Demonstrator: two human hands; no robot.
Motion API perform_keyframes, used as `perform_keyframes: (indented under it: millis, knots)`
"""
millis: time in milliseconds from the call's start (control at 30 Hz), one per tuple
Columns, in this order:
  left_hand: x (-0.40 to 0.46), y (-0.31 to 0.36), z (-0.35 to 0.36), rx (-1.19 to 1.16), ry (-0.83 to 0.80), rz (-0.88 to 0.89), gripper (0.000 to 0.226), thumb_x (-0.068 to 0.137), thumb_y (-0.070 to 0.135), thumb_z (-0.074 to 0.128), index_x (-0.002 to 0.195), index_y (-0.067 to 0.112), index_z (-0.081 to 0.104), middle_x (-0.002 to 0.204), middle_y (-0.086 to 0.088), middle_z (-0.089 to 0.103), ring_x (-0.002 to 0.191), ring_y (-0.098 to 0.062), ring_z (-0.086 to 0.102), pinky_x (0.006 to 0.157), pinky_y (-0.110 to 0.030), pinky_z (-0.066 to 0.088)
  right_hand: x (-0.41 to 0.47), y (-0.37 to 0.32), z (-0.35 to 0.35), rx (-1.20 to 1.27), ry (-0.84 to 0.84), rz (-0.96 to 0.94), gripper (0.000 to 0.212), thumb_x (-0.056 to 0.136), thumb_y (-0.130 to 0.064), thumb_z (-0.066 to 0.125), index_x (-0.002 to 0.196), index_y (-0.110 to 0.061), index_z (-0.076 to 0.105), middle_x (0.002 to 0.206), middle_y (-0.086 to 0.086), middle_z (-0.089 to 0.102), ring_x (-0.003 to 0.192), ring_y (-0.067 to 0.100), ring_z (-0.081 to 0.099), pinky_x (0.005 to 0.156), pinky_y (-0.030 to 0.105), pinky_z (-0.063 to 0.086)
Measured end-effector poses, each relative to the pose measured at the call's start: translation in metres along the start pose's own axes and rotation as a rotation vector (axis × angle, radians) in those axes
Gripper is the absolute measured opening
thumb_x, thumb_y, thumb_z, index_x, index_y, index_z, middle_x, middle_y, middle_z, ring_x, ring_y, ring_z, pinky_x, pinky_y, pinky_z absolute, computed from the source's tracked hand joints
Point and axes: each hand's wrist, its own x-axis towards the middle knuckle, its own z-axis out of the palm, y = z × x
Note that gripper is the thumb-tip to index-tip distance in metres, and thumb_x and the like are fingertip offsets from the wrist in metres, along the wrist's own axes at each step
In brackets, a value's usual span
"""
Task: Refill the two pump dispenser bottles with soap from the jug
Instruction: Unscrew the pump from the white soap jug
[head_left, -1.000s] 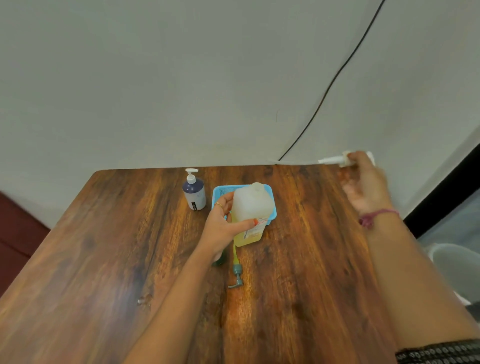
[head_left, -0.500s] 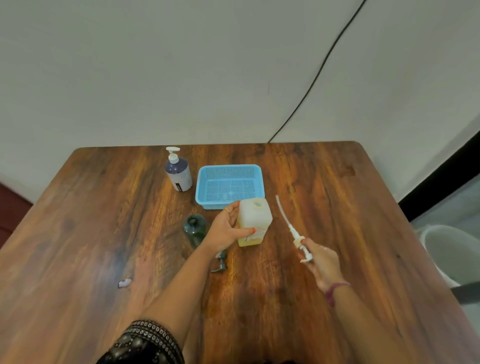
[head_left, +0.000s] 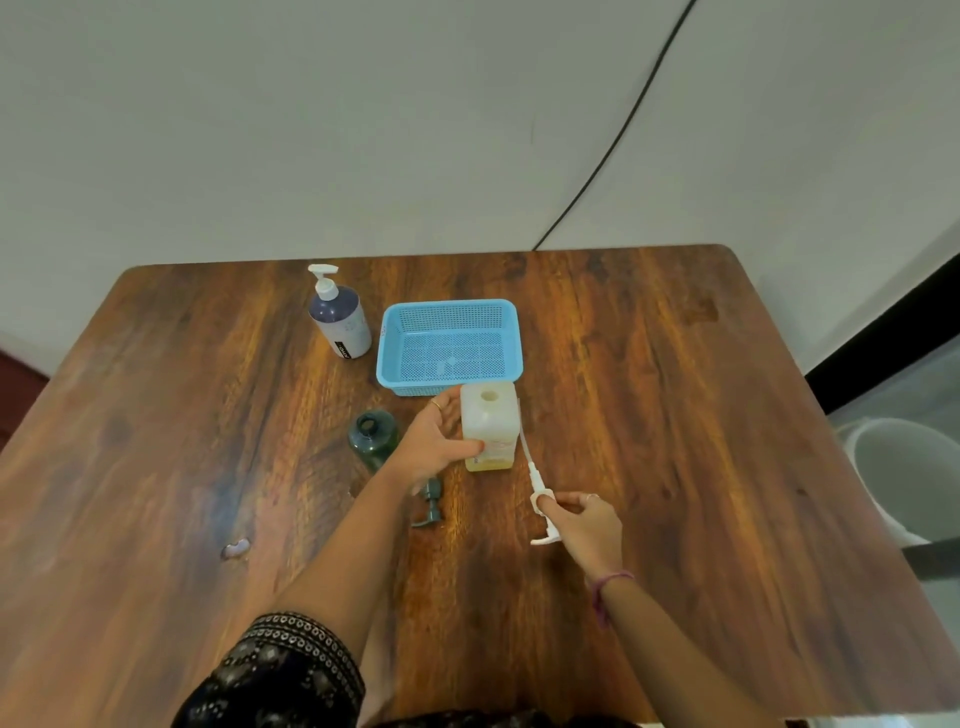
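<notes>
A translucent white jug (head_left: 490, 426) with yellow soap at its bottom stands open on the wooden table (head_left: 675, 415). My left hand (head_left: 434, 441) grips its left side. My right hand (head_left: 584, 522) holds a white pump head (head_left: 540, 506) whose long tube points up along the jug's right side. A dark green bottle (head_left: 373, 439) stands open to the left of my left hand. Its green pump (head_left: 430, 506) lies on the table by my left wrist. A purple pump bottle (head_left: 340, 319) with a white pump stands at the back left.
A blue mesh basket (head_left: 449, 345) sits right behind the jug. A small spill (head_left: 236, 548) marks the table at the front left. A black cable (head_left: 613, 140) runs down the wall. A grey bin (head_left: 904, 473) stands beyond the table's right edge.
My right hand has brought the white pump from high at the right down to the table beside the jug. The jug, held by my left hand, now stands on the table.
</notes>
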Motion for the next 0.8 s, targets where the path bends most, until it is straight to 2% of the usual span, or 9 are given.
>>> perform_keyframes:
  millis: [133,200,267,367,467,567,667,733,800]
  knots:
    - [-0.003,-0.003,-0.001,-0.029,-0.004,-0.008,0.079,0.076,-0.021,0.066,0.143,0.013,0.041,0.139,0.001,0.056,0.128,-0.012,0.055,0.103,-0.037,0.049,0.003,0.002,0.003,-0.043,-0.039,-0.010,0.027,0.082,-0.035,0.075,0.097,-0.014,0.071,0.093,-0.006,0.063,0.083,0.006,0.060,0.067,0.015,0.046]
    - [-0.007,-0.001,0.000,-0.053,0.001,-0.016,0.079,0.078,-0.021,0.065,0.145,0.013,0.039,0.139,0.001,0.056,0.122,-0.006,0.058,0.098,-0.029,0.052,0.006,0.002,0.005,-0.071,-0.065,-0.002,0.027,0.082,-0.037,0.075,0.098,-0.015,0.070,0.099,-0.004,0.063,0.090,0.011,0.062,0.078,0.022,0.052]
    - [-0.012,-0.001,0.002,-0.040,0.011,-0.041,0.083,0.079,-0.018,0.067,0.148,0.013,0.034,0.139,0.007,0.055,0.122,-0.001,0.057,0.097,-0.025,0.052,0.009,0.004,0.005,-0.065,-0.097,0.012,0.020,0.080,-0.038,0.077,0.088,-0.022,0.067,0.102,-0.002,0.065,0.091,0.013,0.064,0.086,0.031,0.056]
    - [-0.026,-0.006,0.005,0.090,0.027,-0.087,0.108,0.076,-0.005,0.077,0.157,0.016,0.008,0.160,0.005,0.026,0.146,-0.012,0.028,0.118,-0.035,0.030,0.015,0.005,-0.001,-0.032,-0.129,0.034,0.025,0.074,-0.037,0.081,0.084,-0.027,0.061,0.103,0.000,0.066,0.091,0.014,0.066,0.086,0.038,0.058]
    - [-0.050,-0.011,0.012,0.249,0.011,-0.116,0.116,0.077,0.003,0.078,0.156,0.016,-0.006,0.165,0.001,0.006,0.150,-0.016,0.013,0.118,-0.027,0.019,0.020,0.001,-0.007,-0.080,-0.154,0.027,0.041,0.074,-0.037,0.081,0.105,-0.018,0.063,0.103,-0.001,0.065,0.095,0.015,0.064,0.087,0.038,0.058]
    - [-0.078,-0.019,0.012,0.295,0.023,-0.122,0.105,0.080,0.006,0.077,0.157,0.014,0.005,0.161,0.002,0.018,0.149,-0.019,0.021,0.119,-0.032,0.024,0.021,-0.013,-0.014,-0.168,-0.148,-0.075,0.046,0.079,-0.034,0.077,0.117,-0.015,0.060,0.104,-0.002,0.064,0.096,0.014,0.062,0.083,0.028,0.054]
    - [-0.099,-0.027,-0.002,0.274,0.046,-0.098,0.079,0.083,0.005,0.074,0.149,0.013,0.032,0.147,0.005,0.043,0.137,-0.016,0.044,0.114,-0.031,0.037,0.023,-0.032,-0.018,-0.162,-0.164,-0.205,0.052,0.080,-0.027,0.076,0.126,-0.014,0.055,0.112,0.000,0.063,0.100,0.014,0.060,0.081,0.024,0.049]
    - [-0.108,-0.031,-0.013,0.228,0.117,-0.073,0.055,0.083,0.002,0.073,0.133,0.012,0.052,0.127,-0.002,0.062,0.119,-0.022,0.060,0.100,-0.028,0.050,0.025,-0.045,-0.019,-0.143,-0.191,-0.286,0.058,0.079,-0.023,0.077,0.131,-0.015,0.051,0.113,0.000,0.062,0.102,0.014,0.060,0.082,0.024,0.051]
    - [-0.112,-0.035,-0.019,0.181,0.217,-0.074,0.038,0.083,0.002,0.073,0.116,0.016,0.058,0.110,-0.007,0.066,0.102,-0.026,0.065,0.083,-0.025,0.056,0.028,-0.057,-0.018,-0.169,-0.235,-0.366,0.067,0.077,-0.024,0.080,0.135,-0.016,0.047,0.117,-0.002,0.059,0.105,0.013,0.060,0.084,0.025,0.051]
